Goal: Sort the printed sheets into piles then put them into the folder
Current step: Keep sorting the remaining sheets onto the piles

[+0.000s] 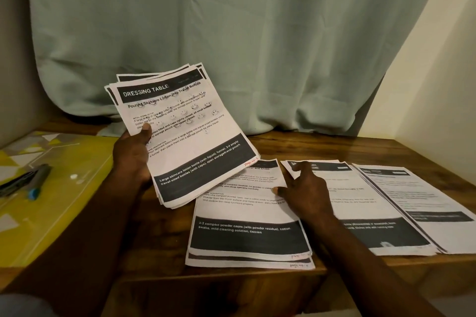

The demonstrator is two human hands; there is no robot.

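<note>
My left hand (pixel 134 154) grips a stack of printed sheets (pixel 188 134) held up above the table, thumb on the top page headed "DRESSING TABLE". Three piles lie on the wooden table (pixel 159 237): a near pile (pixel 247 234) about compact powder cases, a middle pile (pixel 365 216) and a right pile (pixel 422 203). My right hand (pixel 306 193) rests flat across the near and middle piles, fingers spread, thumb on the near pile's top sheet. A yellow patterned folder (pixel 59 198) lies at the left.
Markers and pens (pixel 31 183) lie on the folder at its left. A pale green curtain (pixel 231 33) hangs behind the table. A cream wall (pixel 443 80) closes the right side. The table's front edge runs just below the near pile.
</note>
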